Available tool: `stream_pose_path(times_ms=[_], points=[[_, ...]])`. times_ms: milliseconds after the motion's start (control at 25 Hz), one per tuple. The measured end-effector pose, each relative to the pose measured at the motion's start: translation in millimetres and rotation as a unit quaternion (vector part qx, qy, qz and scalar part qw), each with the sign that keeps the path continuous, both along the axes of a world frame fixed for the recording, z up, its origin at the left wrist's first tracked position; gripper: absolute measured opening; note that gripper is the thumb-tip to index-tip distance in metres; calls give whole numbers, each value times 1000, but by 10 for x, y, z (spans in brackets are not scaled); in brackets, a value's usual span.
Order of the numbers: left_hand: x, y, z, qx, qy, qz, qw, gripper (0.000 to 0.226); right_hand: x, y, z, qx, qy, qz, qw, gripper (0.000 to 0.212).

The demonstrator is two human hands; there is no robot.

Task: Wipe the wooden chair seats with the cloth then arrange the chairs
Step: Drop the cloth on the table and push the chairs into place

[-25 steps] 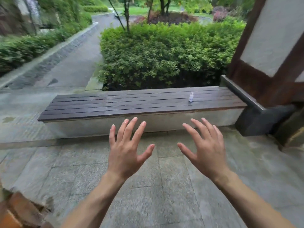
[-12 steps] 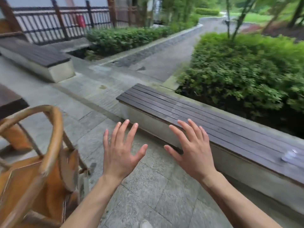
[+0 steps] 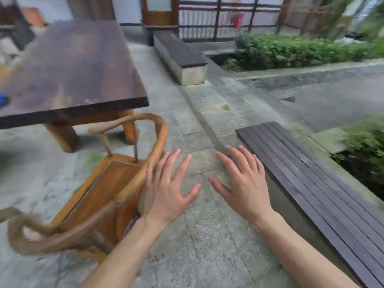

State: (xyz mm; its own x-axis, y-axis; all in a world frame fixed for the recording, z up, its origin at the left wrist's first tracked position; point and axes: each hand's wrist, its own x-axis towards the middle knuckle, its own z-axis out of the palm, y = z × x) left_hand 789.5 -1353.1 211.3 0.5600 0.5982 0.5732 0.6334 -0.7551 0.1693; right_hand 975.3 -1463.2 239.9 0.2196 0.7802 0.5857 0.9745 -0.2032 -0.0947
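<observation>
View has swung left since a second ago, off the slatted bench [image 3: 311, 183] and onto a wooden chair [image 3: 108, 194] beside the dark table [image 3: 72, 69], so the task's target is only now in reach and wiping looks not yet begun; no cloth is visible. Left hand [image 3: 166, 190] and right hand [image 3: 245, 183] both hover with fingers spread, holding nothing, the left over the chair's curved back rail. The chair sits lower left on the paving, orange-brown, glossy flat seat, blurred by motion.
</observation>
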Motion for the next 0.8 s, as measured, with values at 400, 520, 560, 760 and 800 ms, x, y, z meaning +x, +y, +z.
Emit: stream_pose_path(times_ms=[400, 520, 560, 760, 800], points=[[-46, 182, -414, -37, 25, 276, 960, 69, 403, 1472, -489, -42, 49, 285, 956, 55], [53, 68, -767, -9, 4, 325, 946, 61, 585, 1786, -846, -72, 65, 339, 936, 56], [67, 43, -905, -3, 0, 337, 941, 58, 613, 1879, -992, -79, 73, 355, 929, 57], [7, 7, -1865, 8, 0, 380, 925, 51, 571, 2262, -1954, -75, 80, 415, 903, 56], [-60, 29, -2114, 10, 1, 386, 922, 50, 524, 2362, -2189, -64, 83, 423, 900, 54]])
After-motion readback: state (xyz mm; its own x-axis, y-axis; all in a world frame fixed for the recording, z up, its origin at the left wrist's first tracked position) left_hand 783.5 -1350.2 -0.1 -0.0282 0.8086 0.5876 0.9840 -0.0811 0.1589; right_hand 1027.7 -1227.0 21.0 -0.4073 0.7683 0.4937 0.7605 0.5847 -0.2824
